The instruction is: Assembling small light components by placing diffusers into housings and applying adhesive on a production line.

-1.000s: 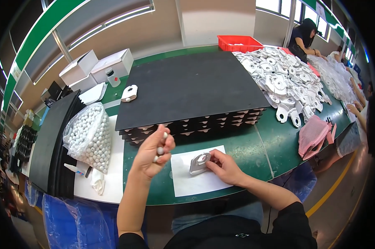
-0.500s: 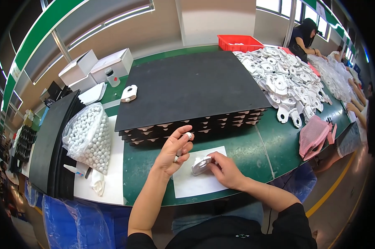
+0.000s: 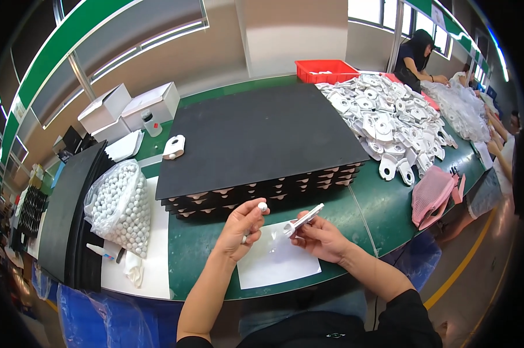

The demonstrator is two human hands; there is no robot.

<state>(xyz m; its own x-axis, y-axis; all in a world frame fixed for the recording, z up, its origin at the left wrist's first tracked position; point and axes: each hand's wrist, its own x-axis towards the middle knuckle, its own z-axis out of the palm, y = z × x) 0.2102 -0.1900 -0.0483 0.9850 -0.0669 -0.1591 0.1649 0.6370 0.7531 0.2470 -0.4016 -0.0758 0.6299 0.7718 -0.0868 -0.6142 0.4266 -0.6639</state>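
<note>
Between thumb and forefinger, my left hand [image 3: 239,233] pinches a small white ball [image 3: 262,206]; something white also shows under its curled fingers. My right hand [image 3: 326,240] grips a flat white plastic part [image 3: 308,217], turned nearly edge-on, with a rounded socket at its left end. The ball and the part are a short gap apart, above a sheet of white paper [image 3: 262,275] on the green table. Beyond my hands stands a stack of black boards [image 3: 262,139] with white parts between the layers. One white part [image 3: 174,147] lies on the top board's left edge.
At left, a clear bag of white balls [image 3: 120,203] stands by a glue bottle [image 3: 100,251] and more black boards [image 3: 64,214]. Right of the stack are a heap of white parts [image 3: 384,124], a red bin [image 3: 326,71] and a pink mesh bag [image 3: 433,197]. Co-workers sit farther right.
My right hand has lifted the white part off the paper and tilted it edge-on. My left hand has closed more and brought a ball out to its fingertips. The view has shifted slightly.
</note>
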